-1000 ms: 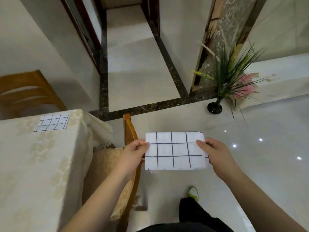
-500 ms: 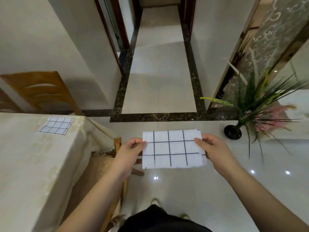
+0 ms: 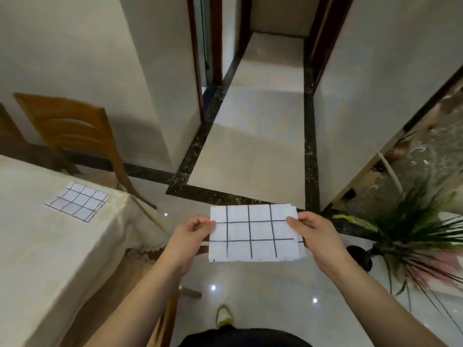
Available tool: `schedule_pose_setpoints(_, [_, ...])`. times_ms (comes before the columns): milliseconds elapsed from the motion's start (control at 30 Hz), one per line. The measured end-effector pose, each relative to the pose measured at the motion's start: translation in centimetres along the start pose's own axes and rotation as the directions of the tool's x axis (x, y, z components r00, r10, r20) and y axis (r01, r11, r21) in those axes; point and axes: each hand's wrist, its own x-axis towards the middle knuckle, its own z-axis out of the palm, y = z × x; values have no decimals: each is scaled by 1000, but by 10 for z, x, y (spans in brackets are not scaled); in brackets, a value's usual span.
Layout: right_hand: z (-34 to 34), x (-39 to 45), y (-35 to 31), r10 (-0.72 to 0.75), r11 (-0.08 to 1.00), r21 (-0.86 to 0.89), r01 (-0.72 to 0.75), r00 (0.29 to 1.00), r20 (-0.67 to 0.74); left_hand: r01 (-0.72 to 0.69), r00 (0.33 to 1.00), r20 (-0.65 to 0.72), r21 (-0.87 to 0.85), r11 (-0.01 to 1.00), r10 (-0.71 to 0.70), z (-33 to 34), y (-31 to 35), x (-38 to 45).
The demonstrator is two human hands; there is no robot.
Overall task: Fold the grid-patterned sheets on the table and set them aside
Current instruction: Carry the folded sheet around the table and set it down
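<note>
Since the earlier frames the view has swung left and up, so more of the hallway shows, the plant sits farther right, and the counter takes more of the left side; both hands keep their hold on the sheet in mid-air.

At far left a wooden chair [image 3: 75, 131] stands behind the counter [image 3: 37, 259], which is draped in a pale cloth. One grid sheet [image 3: 77, 201] lies flat on the cloth near the counter's far right corner, well apart from the hands. A second chair [image 3: 162, 319] is tucked in at the counter's right edge, mostly hidden below the left forearm.

The left hand [image 3: 189, 236] pinches the left edge of the held sheet [image 3: 254, 232], thumb on top and fingers curled beneath. That sheet is held level over the floor [image 3: 250, 146], beside the counter and not touching it; a second layer seems to peek out along its right and top edges, so it may be folded, though the blur makes this hard to tell. The right hand [image 3: 314, 234] pinches the right edge in the same way.

At far right a plant [image 3: 411, 236] in a dark vase stands on the floor.
</note>
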Motion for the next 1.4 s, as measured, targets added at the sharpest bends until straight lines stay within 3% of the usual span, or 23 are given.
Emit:
schedule_pose_setpoints(267, [51,70,-33,33,999,-29,-31,997,75,24,994,-103,-80,997,-32,-35,26,54])
schedule_pose_setpoints(500, [90,149,-50,65,997,-48,-54,964,259,31,957,-279,-185,982,-83,-48,32,95])
schedule_pose_setpoints(767, [130,257,-83,95,995,-53,-80,847,523,20,861,-487,-252,967,-145,-47,63,154])
schedule_pose_setpoints(900, [144,305,-114,61,995,-101,-3,812,580,25,832,-532,-250,968,-159,-43,87,177])
schedule_pose_setpoints(1133, [180,360,-143,114,990,-141,-25,731,672,-28,770,-613,-310,950,-177,-43,101,206])
schedule_pose_setpoints(1400, [275,382,-159,199,959,-280,38,612,765,-163,686,-701,-411,897,-197,-95,88,228])
